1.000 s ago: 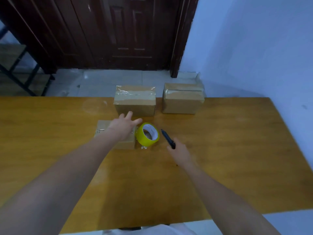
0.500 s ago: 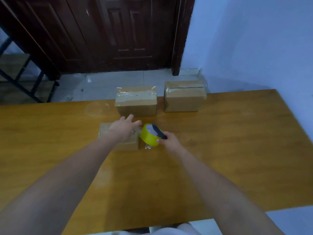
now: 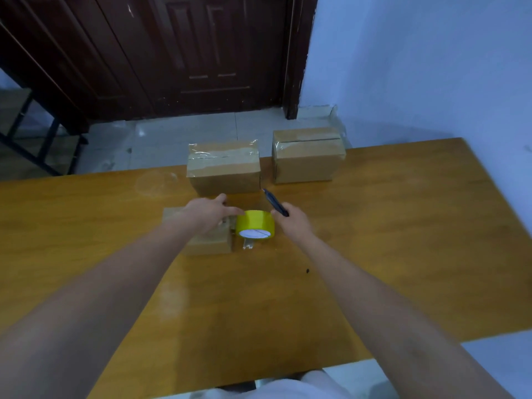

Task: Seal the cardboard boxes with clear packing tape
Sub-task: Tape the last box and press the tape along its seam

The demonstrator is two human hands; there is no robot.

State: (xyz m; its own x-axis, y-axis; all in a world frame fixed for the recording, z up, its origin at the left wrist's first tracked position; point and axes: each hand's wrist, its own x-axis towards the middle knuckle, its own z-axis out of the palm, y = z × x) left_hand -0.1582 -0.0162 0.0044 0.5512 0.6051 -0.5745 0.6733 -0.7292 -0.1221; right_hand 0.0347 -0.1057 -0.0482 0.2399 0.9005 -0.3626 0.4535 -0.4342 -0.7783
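A small cardboard box (image 3: pixel 207 244) lies on the wooden table (image 3: pixel 403 240) near the middle. My left hand (image 3: pixel 210 211) rests flat on its top, fingers straight, thumb reaching toward a yellow tape roll (image 3: pixel 255 224) that stands right beside the box. A short strip of clear tape (image 3: pixel 247 244) hangs from the roll onto the table. My right hand (image 3: pixel 292 221) touches the roll's right side and grips a dark utility knife (image 3: pixel 275 205), its tip pointing away from me. Two larger taped boxes stand at the far edge, one in the centre (image 3: pixel 224 168) and one to its right (image 3: pixel 308 155).
A dark wooden door (image 3: pixel 201 53) and tiled floor lie beyond the table. A blue wall (image 3: pixel 431 67) runs along the right. A metal frame (image 3: pixel 37 145) stands at the far left. A small dark speck (image 3: pixel 307 271) sits on the tabletop.
The tape roll has turned so its open core faces me. My right hand with the knife went to the roll, then drew to its right side. The left hand stayed on the small box.
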